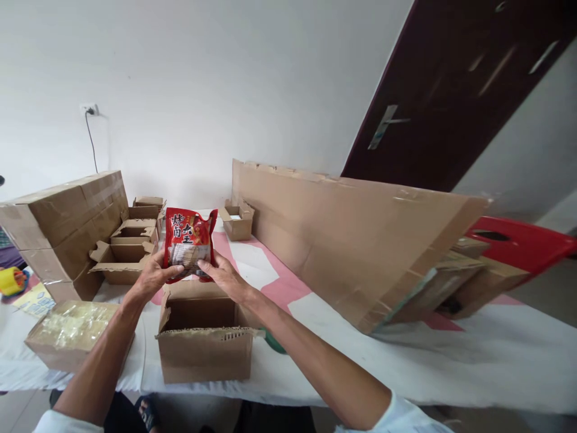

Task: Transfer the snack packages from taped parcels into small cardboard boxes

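A red printed snack packet (189,240) with a see-through lower part is held upright between both hands. My left hand (155,272) grips its lower left side, thumb across the front. On the lower right side my right hand (225,276) is closed, its thumb pressing the front face. Just below and nearer to me stands an open cardboard box (205,355) with its flaps up; its inside is dark and what lies in it cannot be made out.
Several small open boxes (124,273) line the left, beside a wall of taped cartons (72,234). A taped carton (74,331) lies front left. A long cardboard panel (338,234) bounds the right, a small box (237,221) at its far end. Behind it is a red chair (523,246).
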A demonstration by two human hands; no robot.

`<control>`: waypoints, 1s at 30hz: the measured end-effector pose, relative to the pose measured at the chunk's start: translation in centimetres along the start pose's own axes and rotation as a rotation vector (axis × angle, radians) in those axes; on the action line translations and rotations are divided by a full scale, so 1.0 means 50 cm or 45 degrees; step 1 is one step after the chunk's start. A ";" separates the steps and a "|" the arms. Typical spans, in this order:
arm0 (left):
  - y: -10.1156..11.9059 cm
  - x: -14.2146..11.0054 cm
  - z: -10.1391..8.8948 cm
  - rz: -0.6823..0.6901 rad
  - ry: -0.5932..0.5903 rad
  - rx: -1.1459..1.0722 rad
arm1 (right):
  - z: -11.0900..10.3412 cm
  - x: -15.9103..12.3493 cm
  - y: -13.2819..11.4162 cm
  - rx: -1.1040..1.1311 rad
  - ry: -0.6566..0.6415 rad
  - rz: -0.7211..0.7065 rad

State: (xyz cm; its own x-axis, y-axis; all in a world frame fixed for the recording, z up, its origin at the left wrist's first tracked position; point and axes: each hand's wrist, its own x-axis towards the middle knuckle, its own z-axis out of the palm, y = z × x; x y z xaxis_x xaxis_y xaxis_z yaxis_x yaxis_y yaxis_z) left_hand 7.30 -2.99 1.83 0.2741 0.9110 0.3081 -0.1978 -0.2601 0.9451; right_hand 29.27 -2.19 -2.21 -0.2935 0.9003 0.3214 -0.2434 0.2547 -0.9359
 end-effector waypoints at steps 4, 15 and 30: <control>0.023 -0.020 -0.005 0.033 -0.010 0.051 | 0.009 -0.009 -0.022 -0.045 -0.108 0.011; 0.077 -0.035 -0.033 0.078 0.078 0.223 | 0.057 0.022 -0.045 -0.108 -0.211 -0.124; 0.239 0.004 -0.276 0.185 0.265 1.044 | -0.189 -0.140 0.080 -0.499 0.826 -0.071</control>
State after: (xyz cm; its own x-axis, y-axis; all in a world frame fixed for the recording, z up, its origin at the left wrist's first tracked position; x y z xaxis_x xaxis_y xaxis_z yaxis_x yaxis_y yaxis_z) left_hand -8.00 -1.50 11.69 0.1043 0.8701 0.4818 0.5470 -0.4547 0.7028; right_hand 39.08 -4.12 -9.57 0.3414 0.8785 0.3342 0.1402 0.3040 -0.9423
